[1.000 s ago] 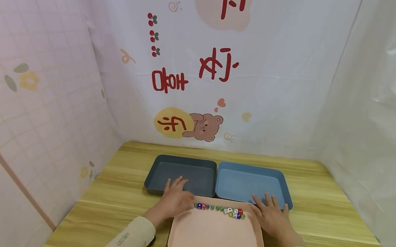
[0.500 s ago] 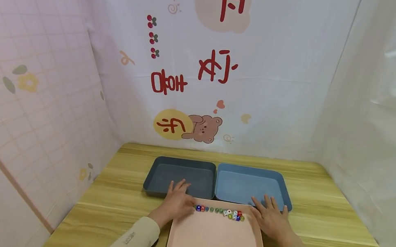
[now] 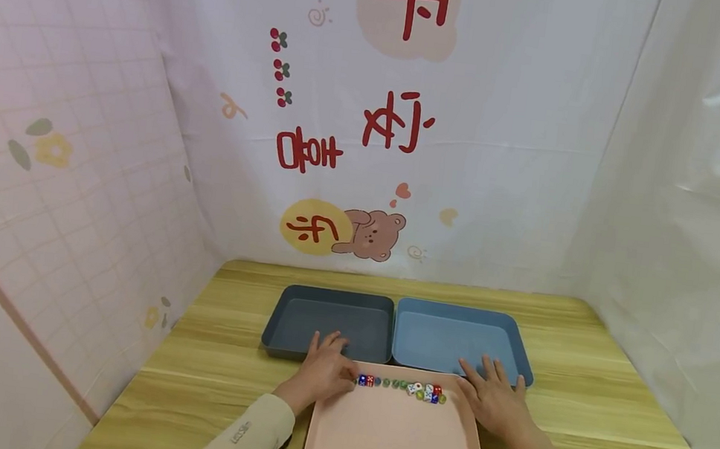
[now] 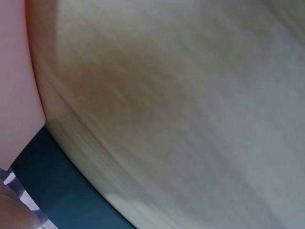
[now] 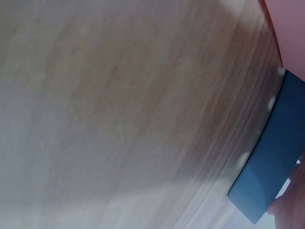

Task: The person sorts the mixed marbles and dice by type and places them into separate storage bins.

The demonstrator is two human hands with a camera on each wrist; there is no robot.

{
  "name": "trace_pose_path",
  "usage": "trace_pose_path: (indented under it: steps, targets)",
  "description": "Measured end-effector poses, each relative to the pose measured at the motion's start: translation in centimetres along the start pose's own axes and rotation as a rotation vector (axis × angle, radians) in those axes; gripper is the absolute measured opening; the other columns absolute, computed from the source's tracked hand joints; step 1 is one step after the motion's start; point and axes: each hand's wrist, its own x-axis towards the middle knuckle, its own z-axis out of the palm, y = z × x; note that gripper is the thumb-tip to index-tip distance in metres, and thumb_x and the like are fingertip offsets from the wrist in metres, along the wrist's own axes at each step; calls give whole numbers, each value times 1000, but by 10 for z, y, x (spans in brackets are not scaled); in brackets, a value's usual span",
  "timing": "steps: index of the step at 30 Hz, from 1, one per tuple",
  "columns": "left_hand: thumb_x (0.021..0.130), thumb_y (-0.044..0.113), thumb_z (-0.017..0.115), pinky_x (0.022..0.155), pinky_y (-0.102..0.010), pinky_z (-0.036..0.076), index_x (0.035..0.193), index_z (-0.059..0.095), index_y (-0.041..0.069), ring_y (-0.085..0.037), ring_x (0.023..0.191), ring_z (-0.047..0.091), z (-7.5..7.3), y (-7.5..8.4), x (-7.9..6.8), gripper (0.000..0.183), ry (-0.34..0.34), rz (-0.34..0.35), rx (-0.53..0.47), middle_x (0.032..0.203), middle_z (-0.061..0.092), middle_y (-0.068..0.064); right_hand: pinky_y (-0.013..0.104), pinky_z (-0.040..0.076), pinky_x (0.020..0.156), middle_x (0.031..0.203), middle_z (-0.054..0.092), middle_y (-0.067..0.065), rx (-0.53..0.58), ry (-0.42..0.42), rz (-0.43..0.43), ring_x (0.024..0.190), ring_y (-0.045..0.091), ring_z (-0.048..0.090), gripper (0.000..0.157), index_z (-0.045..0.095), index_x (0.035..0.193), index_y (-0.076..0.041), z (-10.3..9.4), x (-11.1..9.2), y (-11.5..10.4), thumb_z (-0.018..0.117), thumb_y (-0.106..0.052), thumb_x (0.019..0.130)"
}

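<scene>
A shallow pink tray [image 3: 397,442] lies in front of me in the head view. Along its far wall runs a row of small dice and glass marbles: a blue die [image 3: 362,380], a red die [image 3: 371,381], green marbles [image 3: 396,383], then a cluster of white dice [image 3: 414,388] with a red die [image 3: 437,390]. My left hand [image 3: 323,371] is over the far left corner, thumb and index fingertip right at the green marble [image 3: 355,380] ending the row, which they partly hide. Spread fingers of my right hand [image 3: 496,402] reach over the far right corner, holding nothing.
Behind the pink tray stand a dark slate tray [image 3: 331,318] on the left and a lighter blue tray [image 3: 454,333] on the right, side by side. All three are on a wood-grain table [image 3: 606,419]. Printed cloth [image 3: 516,161] hangs behind and at both sides.
My left hand has shifted slightly right and nearer to me, its thumb and index coming to the leftmost marble. The right hand has stayed in place. The view has tilted slightly.
</scene>
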Motion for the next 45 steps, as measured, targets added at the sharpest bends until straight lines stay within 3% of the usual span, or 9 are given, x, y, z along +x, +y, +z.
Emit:
trace_pose_path:
  steps: [12, 22, 30, 37, 45]
  targets:
    - [83, 23, 79, 111, -70, 13, 89, 79, 25, -38, 137, 36, -2, -1, 0, 6, 16, -28, -65, 133, 57, -14, 82, 12, 100, 151, 35, 31, 28, 3, 7, 139, 54, 26, 54, 49, 148, -15, 0, -1, 3, 42, -47, 105]
    - [87, 27, 76, 110, -70, 14, 87, 78, 22, -41, 137, 35, -13, -9, 1, 5, 39, -24, -114, 135, 54, -16, 81, 14, 101, 150, 37, 30, 15, 18, 8, 140, 52, 28, 51, 51, 147, -15, 4, -3, 5, 39, -44, 107]
    - [89, 25, 75, 111, -71, 11, 87, 77, 20, -43, 138, 33, -25, -13, 4, 6, 61, -54, -217, 136, 52, -19, 79, 18, 101, 149, 42, 27, -17, 27, -11, 138, 49, 34, 48, 54, 145, -16, 6, -5, 4, 41, -42, 107]
    - [89, 28, 76, 112, -69, 12, 89, 76, 23, -41, 135, 37, -34, -19, 9, 4, 88, -113, -213, 137, 52, -18, 81, 16, 100, 149, 43, 25, -24, 27, -9, 138, 48, 35, 49, 54, 145, -18, 6, -6, 5, 41, -45, 106]
    - [88, 26, 77, 112, -68, 15, 91, 77, 20, -43, 132, 39, -47, -36, 19, 7, 171, -211, -231, 137, 52, -19, 82, 13, 100, 151, 39, 26, -6, 3, -21, 139, 49, 31, 51, 52, 146, -18, 4, -7, 4, 44, -46, 104]
